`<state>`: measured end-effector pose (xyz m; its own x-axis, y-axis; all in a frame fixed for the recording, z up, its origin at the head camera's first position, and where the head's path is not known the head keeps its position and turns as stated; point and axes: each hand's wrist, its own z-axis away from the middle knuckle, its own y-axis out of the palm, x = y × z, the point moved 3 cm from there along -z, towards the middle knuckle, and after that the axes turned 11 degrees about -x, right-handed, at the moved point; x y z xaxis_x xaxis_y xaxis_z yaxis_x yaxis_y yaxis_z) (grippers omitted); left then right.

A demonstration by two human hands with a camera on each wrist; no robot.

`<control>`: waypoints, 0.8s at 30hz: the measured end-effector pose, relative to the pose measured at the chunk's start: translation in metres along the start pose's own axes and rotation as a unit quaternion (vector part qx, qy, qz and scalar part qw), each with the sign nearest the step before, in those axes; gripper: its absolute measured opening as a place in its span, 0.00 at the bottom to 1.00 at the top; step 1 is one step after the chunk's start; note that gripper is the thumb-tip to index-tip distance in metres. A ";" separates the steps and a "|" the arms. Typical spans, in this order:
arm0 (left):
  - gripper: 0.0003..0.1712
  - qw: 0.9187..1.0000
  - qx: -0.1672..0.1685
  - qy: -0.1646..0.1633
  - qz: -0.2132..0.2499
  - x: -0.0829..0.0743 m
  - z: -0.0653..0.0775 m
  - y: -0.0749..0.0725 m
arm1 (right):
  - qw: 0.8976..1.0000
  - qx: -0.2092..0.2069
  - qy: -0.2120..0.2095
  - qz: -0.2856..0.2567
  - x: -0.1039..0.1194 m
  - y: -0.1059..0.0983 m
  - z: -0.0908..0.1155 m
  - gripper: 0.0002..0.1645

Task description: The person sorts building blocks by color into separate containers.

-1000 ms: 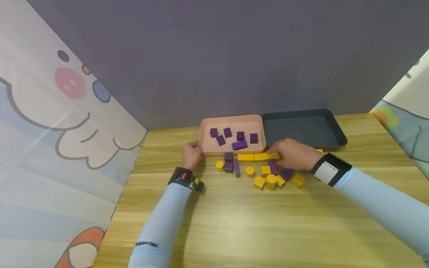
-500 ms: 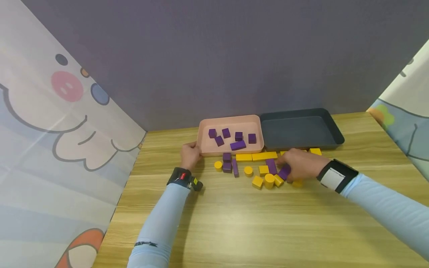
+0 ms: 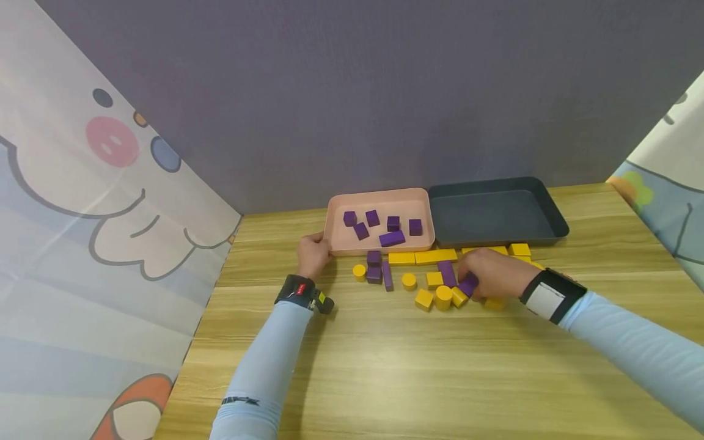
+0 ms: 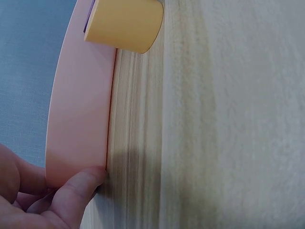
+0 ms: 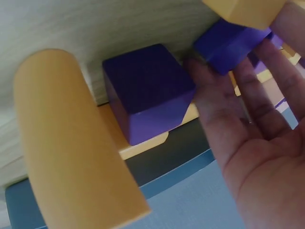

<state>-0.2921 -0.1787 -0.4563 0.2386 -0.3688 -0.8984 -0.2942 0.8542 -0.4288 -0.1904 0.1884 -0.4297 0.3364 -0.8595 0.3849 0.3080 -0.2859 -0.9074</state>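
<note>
In the head view my left hand (image 3: 313, 255) grips the near-left corner of the pink tray (image 3: 329, 229), thumb on its outer wall in the left wrist view. Several purple blocks lie inside that tray. My right hand (image 3: 497, 272) is low among loose blocks, thumb and fingers around a tilted purple block (image 3: 469, 284). The right wrist view shows this purple block (image 5: 231, 45) at the fingertips, with a purple cube (image 5: 147, 90) and a yellow half-round-looking piece (image 5: 66, 138) nearby. Part of the pile is hidden beneath the right hand.
A dark grey tray (image 3: 497, 212) adjoins the pink one. Yellow bars (image 3: 436, 256) line the trays' front edges. Yellow cylinders (image 3: 443, 297), a yellow cube (image 3: 424, 299) and stacked purple cubes (image 3: 374, 266) stand on the wooden table (image 3: 385, 366). A grey wall rises behind.
My right hand has left the yellow bar in front of the trays and moved right and nearer, onto the purple block, which now tilts. The left hand stays at the pink tray.
</note>
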 end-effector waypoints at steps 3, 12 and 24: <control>0.22 1.000 0.002 -0.006 -0.002 0.000 -0.001 0.000 | 1.000 0.002 0.001 -0.008 -0.002 0.000 0.000 0.17; 0.22 1.000 -0.001 -0.003 -0.003 -0.002 0.000 -0.001 | 1.000 0.007 0.005 -0.029 -0.001 -0.015 0.005 0.13; 0.22 1.000 -0.004 -0.010 -0.009 0.000 0.001 0.000 | 0.996 -0.086 0.030 -0.007 0.022 -0.070 -0.026 0.16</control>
<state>-0.2907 -0.1786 -0.4563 0.2617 -0.3778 -0.8881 -0.2966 0.8442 -0.4465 -0.2274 0.1783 -0.3617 0.2772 -0.8778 0.3907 0.1538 -0.3608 -0.9199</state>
